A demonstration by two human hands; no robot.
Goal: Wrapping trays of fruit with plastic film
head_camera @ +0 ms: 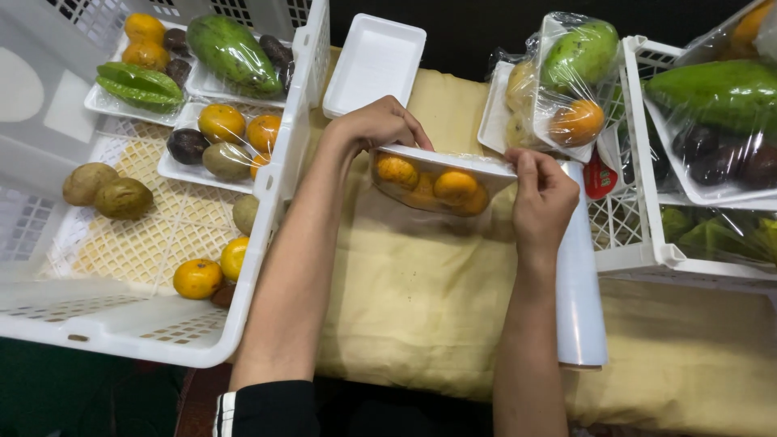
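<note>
I hold a white foam tray of orange fruit (pixel 441 182) tipped on its edge above a yellow cloth (pixel 421 299), with clear film stretched over the fruit. My left hand (pixel 376 125) grips the tray's left end and presses film against its underside. My right hand (pixel 544 198) pinches the film at the tray's right end. A roll of clear film (pixel 579 291) lies just right of my right wrist.
A white crate (pixel 267 210) at the left holds trays of fruit and loose oranges. An empty foam tray (pixel 374 61) lies behind my hands. Wrapped fruit trays (pixel 558 81) stand at the back right beside another white crate (pixel 647 235) of wrapped trays.
</note>
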